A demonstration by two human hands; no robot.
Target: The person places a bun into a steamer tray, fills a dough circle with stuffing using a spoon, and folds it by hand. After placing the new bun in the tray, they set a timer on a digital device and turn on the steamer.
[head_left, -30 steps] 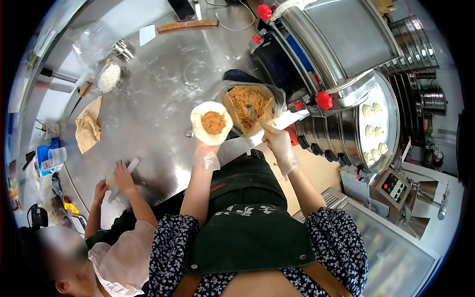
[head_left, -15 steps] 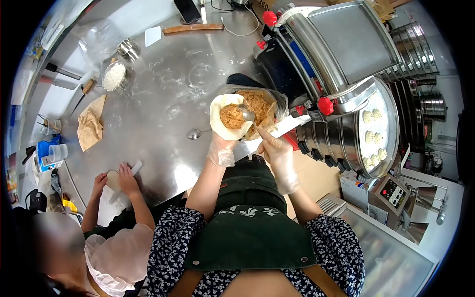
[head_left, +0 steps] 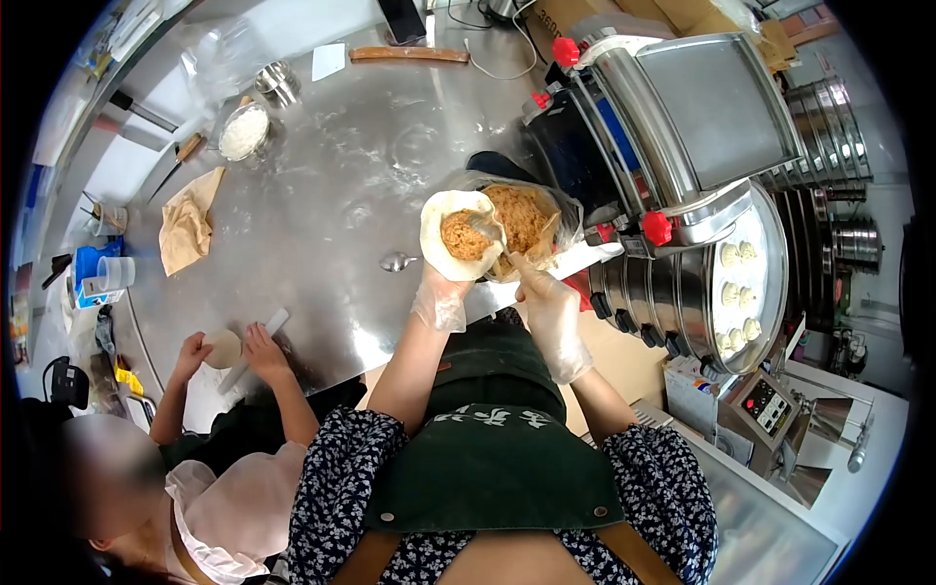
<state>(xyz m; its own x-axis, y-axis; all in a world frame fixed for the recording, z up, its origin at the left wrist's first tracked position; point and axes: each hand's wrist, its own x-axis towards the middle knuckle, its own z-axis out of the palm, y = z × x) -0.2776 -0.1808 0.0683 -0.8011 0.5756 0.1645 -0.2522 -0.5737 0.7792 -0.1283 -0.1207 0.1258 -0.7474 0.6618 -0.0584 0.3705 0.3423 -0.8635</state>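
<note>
My left hand (head_left: 442,300), in a clear glove, cups a round dough wrapper (head_left: 434,216) from below. A mound of orange-brown filling (head_left: 462,236) lies in the wrapper's middle. My right hand (head_left: 548,297), also gloved, is closed round the handle of a metal spoon (head_left: 487,228), whose bowl rests at the right side of the filling. Just behind and to the right, touching or overlapped by the wrapper, is a plastic-lined container of more filling (head_left: 526,216). A second small spoon (head_left: 398,261) lies on the steel table left of the wrapper.
A co-worker at left handles a dough disc (head_left: 223,348) beside a rolling pin (head_left: 276,322). A dough-rolling machine (head_left: 673,127) and stacked steamers (head_left: 673,302) with a tray of buns (head_left: 731,292) stand at right. A flour bowl (head_left: 244,132) and a knife (head_left: 179,161) lie far left.
The view has shifted, so the table things sit farther right. The spoon's bowl has tilted against the filling in the wrapper. The co-worker's dough disc now shows more fully.
</note>
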